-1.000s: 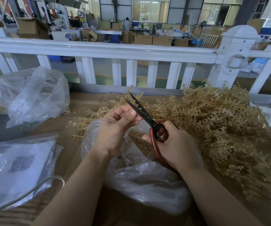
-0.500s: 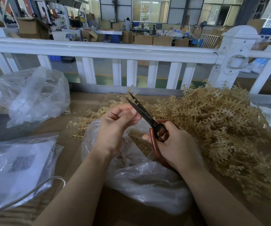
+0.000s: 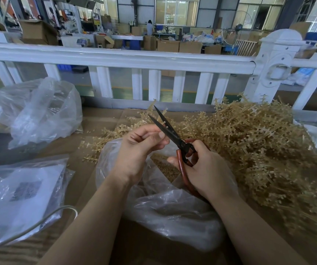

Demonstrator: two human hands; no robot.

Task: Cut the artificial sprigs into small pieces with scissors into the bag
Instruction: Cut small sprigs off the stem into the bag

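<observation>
My right hand [image 3: 207, 173] grips the red handles of black-bladed scissors [image 3: 170, 131], whose blades stand slightly parted and point up to the left. My left hand [image 3: 140, 148] pinches a short tan sprig piece [image 3: 165, 124] that sits between the blades. Both hands hover over a clear plastic bag [image 3: 165, 205] with small tan cut pieces [image 3: 163, 165] inside it. A big heap of tan artificial sprigs [image 3: 259, 146] lies to the right and behind.
A crumpled clear bag [image 3: 39, 111] lies at the left back. A flat clear bag with a printed sheet [image 3: 20, 194] and a grey cable [image 3: 39, 224] lie at the front left. A white railing [image 3: 134, 58] runs along the table's far edge.
The scissor blades have opened a little. The hands have stayed almost in place over the bag.
</observation>
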